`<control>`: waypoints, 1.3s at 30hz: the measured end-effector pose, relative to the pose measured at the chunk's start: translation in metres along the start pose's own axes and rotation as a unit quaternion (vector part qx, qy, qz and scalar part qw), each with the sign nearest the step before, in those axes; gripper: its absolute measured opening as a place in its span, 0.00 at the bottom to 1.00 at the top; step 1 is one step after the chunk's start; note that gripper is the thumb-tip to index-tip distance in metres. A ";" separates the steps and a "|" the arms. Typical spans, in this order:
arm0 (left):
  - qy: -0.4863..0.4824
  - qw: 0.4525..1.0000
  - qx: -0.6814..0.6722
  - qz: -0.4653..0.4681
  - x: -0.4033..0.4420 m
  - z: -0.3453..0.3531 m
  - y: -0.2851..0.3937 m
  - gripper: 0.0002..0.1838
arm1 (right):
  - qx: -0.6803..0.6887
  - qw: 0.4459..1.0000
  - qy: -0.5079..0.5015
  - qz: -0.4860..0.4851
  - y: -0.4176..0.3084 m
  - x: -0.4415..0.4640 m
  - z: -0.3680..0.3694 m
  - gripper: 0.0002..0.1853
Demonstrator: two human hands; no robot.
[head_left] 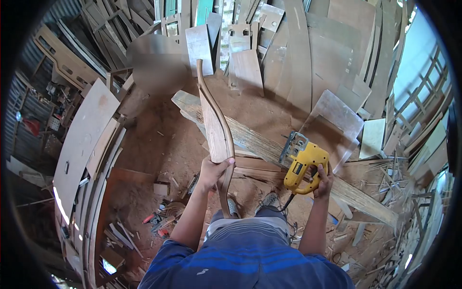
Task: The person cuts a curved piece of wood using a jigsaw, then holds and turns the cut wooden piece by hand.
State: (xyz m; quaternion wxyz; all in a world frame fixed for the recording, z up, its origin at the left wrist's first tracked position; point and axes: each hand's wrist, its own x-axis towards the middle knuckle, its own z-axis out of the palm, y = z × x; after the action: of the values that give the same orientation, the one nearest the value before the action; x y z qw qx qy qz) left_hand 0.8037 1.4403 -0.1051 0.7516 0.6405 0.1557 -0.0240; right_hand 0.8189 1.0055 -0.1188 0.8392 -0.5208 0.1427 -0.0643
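My left hand (214, 172) is closed around a long, curved wooden piece (219, 120) with a wavy edge, held up in front of my body. Its thumb lies across the face of the wood. In my right hand (324, 179) is a yellow jigsaw (306, 165), gripped by its handle, with its metal base plate turned up and to the left. A dark cord runs down from the tool toward my legs. Behind both hands a rough wooden beam (250, 139) stretches diagonally; the jigsaw overlaps it in view, and I cannot tell if they touch.
Boards and offcuts (332, 53) lean along the far side. Large curved panels (91, 125) stand at left. Red-handled tools (156, 219) and scraps lie on the dirt floor at lower left. Wood scraps (385, 183) are heaped at right. A blurred patch covers part of the upper left.
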 end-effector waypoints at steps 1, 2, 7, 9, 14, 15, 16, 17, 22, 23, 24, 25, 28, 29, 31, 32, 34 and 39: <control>0.002 1.000 -0.003 0.001 -0.001 0.010 0.001 0.20 | 0.006 1.000 -0.014 0.015 0.003 0.008 -0.010 0.30; 0.004 1.000 -0.007 0.004 0.000 0.020 0.004 0.20 | 0.022 0.999 -0.016 0.027 0.007 0.017 -0.019 0.30; 0.024 0.999 -0.016 0.015 -0.002 0.070 0.015 0.20 | 0.078 0.991 -0.043 0.101 0.033 0.055 -0.063 0.29; 0.034 0.999 0.010 0.016 -0.003 0.088 0.019 0.20 | 0.069 0.989 -0.041 0.123 0.038 0.068 -0.077 0.28; 0.058 0.998 0.011 0.029 -0.007 0.117 0.024 0.19 | 0.044 0.984 -0.056 0.166 0.042 0.092 -0.099 0.26; 0.064 0.997 0.005 0.040 -0.006 0.122 0.024 0.18 | 0.035 0.983 -0.064 0.170 0.045 0.097 -0.104 0.25; 0.070 0.996 -0.002 0.053 -0.005 0.126 0.025 0.17 | 0.027 0.982 -0.074 0.172 0.047 0.101 -0.108 0.25; 0.076 0.996 -0.005 0.046 -0.006 0.130 0.026 0.18 | 0.029 0.980 -0.075 0.180 0.050 0.105 -0.111 0.25; 0.078 0.996 -0.007 0.035 -0.002 0.145 0.036 0.17 | 0.056 0.973 -0.074 0.212 0.065 0.119 -0.126 0.25; 0.079 0.996 -0.002 0.033 0.000 0.147 0.040 0.16 | 0.062 0.971 -0.080 0.219 0.066 0.121 -0.129 0.24; 0.083 0.996 0.001 0.034 0.001 0.151 0.044 0.16 | 0.068 0.968 -0.087 0.225 0.068 0.123 -0.131 0.24; 0.086 0.996 0.004 0.036 0.002 0.156 0.047 0.16 | 0.074 0.965 -0.094 0.232 0.070 0.122 -0.133 0.24; 0.083 0.995 -0.024 0.047 0.004 0.177 0.065 0.18 | 0.068 0.964 -0.100 0.235 0.074 0.122 -0.139 0.24; 0.077 0.995 -0.036 0.055 0.006 0.182 0.068 0.18 | 0.047 0.965 -0.085 0.244 0.072 0.120 -0.142 0.23; 0.062 0.995 -0.043 0.060 0.010 0.189 0.074 0.19 | -0.032 0.977 -0.057 0.202 0.088 0.123 -0.148 0.21; 0.064 0.994 -0.046 0.072 0.012 0.193 0.075 0.18 | -0.072 0.980 -0.039 0.180 0.098 0.124 -0.154 0.20; 0.063 0.992 -0.055 0.099 0.018 0.206 0.076 0.16 | -0.286 0.956 -0.035 0.058 0.117 0.127 -0.169 0.22; 0.026 0.991 -0.062 0.112 0.018 0.234 0.086 0.16 | -0.551 0.834 0.014 -0.020 0.086 0.102 -0.153 0.25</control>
State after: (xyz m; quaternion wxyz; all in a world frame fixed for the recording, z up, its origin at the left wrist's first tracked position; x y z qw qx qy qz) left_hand 0.8889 1.2316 0.0032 0.7832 0.6069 0.1035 0.0871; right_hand 0.8657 0.8874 -0.2768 0.4094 -0.8990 0.1554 0.0008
